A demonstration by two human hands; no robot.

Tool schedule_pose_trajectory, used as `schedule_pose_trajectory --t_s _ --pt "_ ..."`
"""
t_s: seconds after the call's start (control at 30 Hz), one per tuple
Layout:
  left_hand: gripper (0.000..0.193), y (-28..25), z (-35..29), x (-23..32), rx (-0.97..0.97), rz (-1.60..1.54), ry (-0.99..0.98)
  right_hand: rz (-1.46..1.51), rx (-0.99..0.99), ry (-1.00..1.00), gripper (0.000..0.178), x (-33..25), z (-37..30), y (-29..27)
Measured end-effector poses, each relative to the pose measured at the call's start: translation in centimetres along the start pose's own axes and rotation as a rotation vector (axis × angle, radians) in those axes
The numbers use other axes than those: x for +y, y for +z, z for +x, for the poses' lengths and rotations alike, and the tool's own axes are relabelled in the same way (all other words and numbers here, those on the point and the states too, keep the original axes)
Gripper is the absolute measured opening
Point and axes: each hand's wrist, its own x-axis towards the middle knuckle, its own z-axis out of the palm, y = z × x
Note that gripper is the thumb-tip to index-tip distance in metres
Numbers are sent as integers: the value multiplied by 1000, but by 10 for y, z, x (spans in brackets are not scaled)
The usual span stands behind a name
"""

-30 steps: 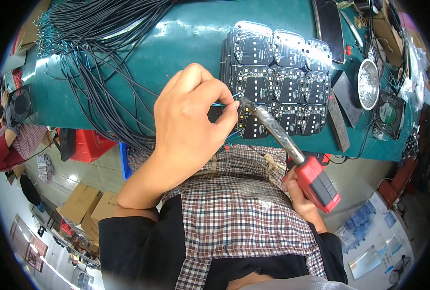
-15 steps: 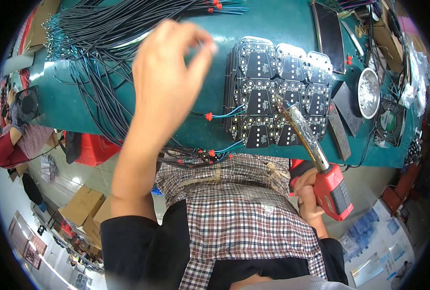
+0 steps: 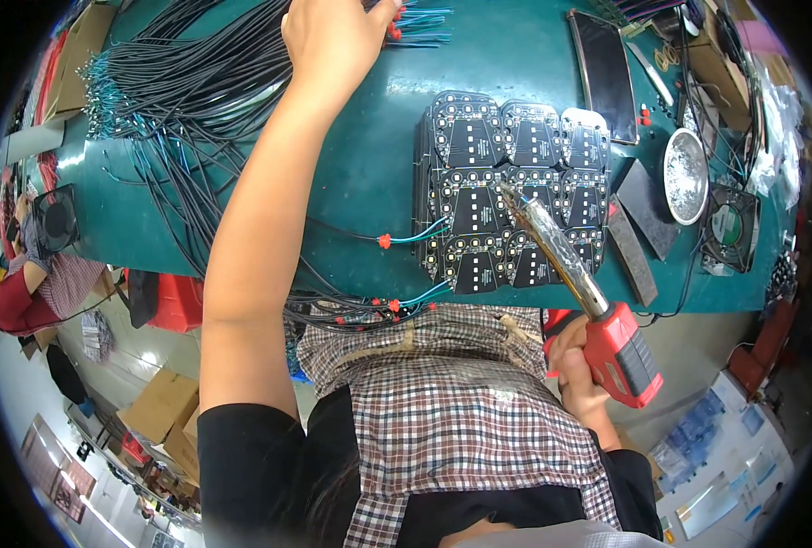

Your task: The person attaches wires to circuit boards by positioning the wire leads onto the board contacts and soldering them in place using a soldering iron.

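Observation:
My left hand (image 3: pixel 335 36) is stretched out to the far edge of the view, beside the red-tipped ends of a bundle of black cables (image 3: pixel 232 50). Its thumb stands apart from the fingers, which are partly cut off, and nothing shows held in it. My right hand (image 3: pixel 574 365) grips a red-handled soldering iron (image 3: pixel 621 352) whose tip lies over stacked black circuit boards (image 3: pixel 474 137). Blue and green wires with red pieces (image 3: pixel 385 241) run from black cables to the left edge of the boards.
Right of the boards lie a dark phone-like slab (image 3: pixel 602 78), dark flat blocks (image 3: pixel 648 205), a round metal dish (image 3: pixel 686 176) and a small fan (image 3: pixel 733 228). More cables hang over the table's near edge (image 3: pixel 333 309). At far left, another person's sleeve (image 3: pixel 18 297) shows.
My left hand has moved farther away, to the red-tipped cable ends. The view has shifted slightly; my right hand still holds the soldering iron over the boards.

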Motion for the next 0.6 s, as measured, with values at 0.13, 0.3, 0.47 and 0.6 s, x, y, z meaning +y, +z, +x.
schedule_pose_trajectory --t_s 0.13,0.3,0.47,0.6 --pt "18 7 -6 -28 -21 -1101 237 -21 16 -57 4 -2 1 2" --pt "13 -23 -43 3 -134 -648 -86 70 27 -15 8 -4 -1 2" --pt "8 -51 -86 25 -159 -566 -65 66 10 11 8 -3 2 0" --pt "19 -60 -110 31 -224 -433 -138 -172 2 -137 9 2 12 2"
